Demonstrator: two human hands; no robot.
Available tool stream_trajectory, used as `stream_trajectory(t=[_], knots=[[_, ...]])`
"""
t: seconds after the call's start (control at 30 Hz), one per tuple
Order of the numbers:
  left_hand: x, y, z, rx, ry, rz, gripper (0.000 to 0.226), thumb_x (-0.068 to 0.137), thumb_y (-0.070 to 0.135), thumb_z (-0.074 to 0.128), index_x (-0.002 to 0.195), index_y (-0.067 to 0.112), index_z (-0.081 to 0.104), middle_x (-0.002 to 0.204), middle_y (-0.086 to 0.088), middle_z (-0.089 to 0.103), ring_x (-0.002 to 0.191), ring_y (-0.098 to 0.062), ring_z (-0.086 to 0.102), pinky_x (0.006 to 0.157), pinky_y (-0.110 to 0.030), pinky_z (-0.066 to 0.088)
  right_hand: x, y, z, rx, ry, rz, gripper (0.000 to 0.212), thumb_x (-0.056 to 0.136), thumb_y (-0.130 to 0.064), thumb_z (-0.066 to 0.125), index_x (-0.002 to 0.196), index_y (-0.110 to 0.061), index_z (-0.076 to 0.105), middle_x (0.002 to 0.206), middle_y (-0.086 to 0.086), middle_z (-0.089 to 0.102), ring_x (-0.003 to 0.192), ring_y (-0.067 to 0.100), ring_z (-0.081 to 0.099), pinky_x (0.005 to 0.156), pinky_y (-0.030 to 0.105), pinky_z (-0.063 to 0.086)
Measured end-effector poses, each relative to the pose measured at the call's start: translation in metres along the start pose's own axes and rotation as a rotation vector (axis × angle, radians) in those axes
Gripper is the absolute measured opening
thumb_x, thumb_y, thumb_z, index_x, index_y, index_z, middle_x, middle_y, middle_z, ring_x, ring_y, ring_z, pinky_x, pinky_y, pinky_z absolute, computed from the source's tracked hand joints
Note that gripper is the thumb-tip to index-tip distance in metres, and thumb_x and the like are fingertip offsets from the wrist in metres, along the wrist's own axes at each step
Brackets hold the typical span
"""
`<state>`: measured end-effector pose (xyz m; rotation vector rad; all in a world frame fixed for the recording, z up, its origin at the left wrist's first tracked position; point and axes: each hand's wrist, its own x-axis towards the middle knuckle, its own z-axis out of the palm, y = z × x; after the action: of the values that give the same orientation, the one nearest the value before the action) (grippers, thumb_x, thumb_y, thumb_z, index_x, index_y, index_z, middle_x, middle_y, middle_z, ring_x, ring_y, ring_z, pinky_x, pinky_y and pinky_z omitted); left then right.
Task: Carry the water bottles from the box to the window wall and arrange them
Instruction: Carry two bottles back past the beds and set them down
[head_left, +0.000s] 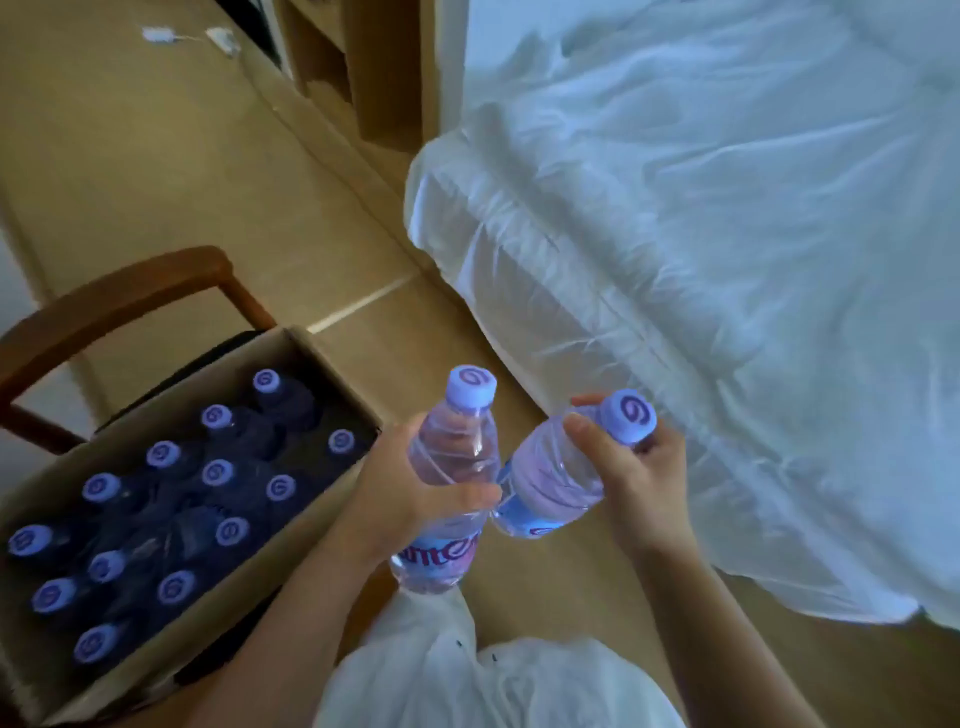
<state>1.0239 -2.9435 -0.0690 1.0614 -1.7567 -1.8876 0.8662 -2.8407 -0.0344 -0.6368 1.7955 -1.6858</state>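
Two clear bottles (452, 467), lilac caps, hand-held

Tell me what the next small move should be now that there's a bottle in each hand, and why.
Probably turn away from the box and carry the pair off to the window wall. The left hand already grips one bottle upright and the right hand grips a tilted bottle, so neither can take another. The window wall is not in view.
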Motion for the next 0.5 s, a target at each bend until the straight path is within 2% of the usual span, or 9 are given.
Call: stream_trajectory(t=[0.07,0.13,0.2,0.3,0.43,0.5], knots=[[-0.005,0.005,0.038,-0.018,-0.118,-0.01,0.058,0.04,0.039,0.082,0.092,0.02,0.064,0.082,0.007,0.071,0.083,-0.013,0.068,0.081,-0.033,0.054,-0.024,-0.001,-0.042,0.014,0.057,0.004,0.017,0.051,-0.034,0.072,0.066,-0.026,0.071,0.064,-0.01,0.067,0.064,0.004,0.062,0.062,0.015,0.049],[-0.014,0.01,0.08,0.005,-0.223,0.024,0.062,0.04,0.035,0.083,0.095,0.014,0.064,0.086,0.001,0.071,0.086,-0.021,0.068,0.086,-0.043,0.053,-0.053,-0.001,-0.085,0.01,0.112,-0.015,0.016,0.051,-0.033,0.07,0.065,-0.025,0.07,0.062,-0.01,0.066,0.061,0.003,0.061,0.06,0.015,0.048],[-0.027,0.012,0.116,0.017,-0.279,0.052,0.063,0.038,0.036,0.083,0.095,0.019,0.063,0.085,0.005,0.073,0.085,-0.017,0.069,0.083,-0.036,0.055,-0.081,-0.002,-0.12,-0.017,0.148,-0.028,0.023,0.05,-0.036,0.067,0.065,-0.02,0.065,0.061,-0.009,0.064,0.06,0.005,0.059,0.059,0.017,0.047],[-0.066,0.014,0.184,0.049,-0.39,0.082,0.06,0.039,0.037,0.083,0.095,0.023,0.063,0.086,0.007,0.074,0.081,-0.011,0.07,0.069,-0.019,0.053,-0.137,-0.004,-0.185,-0.029,0.239,-0.019,0.03,0.047,-0.035,0.066,0.066,-0.012,0.061,0.057,-0.008,0.061,0.057,0.006,0.057,0.056,0.018,0.047],[-0.109,0.013,0.275,0.085,-0.596,0.071,0.061,0.037,0.034,0.082,0.093,0.019,0.066,0.086,0.0,0.074,0.082,-0.016,0.071,0.069,-0.022,0.055,-0.212,0.001,-0.266,-0.001,0.429,0.007,0.017,0.055,-0.016,0.067,0.067,-0.004,0.061,0.058,-0.004,0.06,0.057,0.01,0.056,0.056,0.02,0.046],[-0.126,0.014,0.322,0.115,-0.723,0.058,0.059,0.035,0.032,0.081,0.092,0.017,0.068,0.084,-0.001,0.075,0.08,-0.016,0.071,0.067,-0.021,0.054,-0.247,0.004,-0.301,0.009,0.559,0.019,0.016,0.058,-0.014,0.065,0.069,-0.003,0.064,0.064,0.001,0.063,0.061,0.012,0.057,0.058,0.022,0.047]])
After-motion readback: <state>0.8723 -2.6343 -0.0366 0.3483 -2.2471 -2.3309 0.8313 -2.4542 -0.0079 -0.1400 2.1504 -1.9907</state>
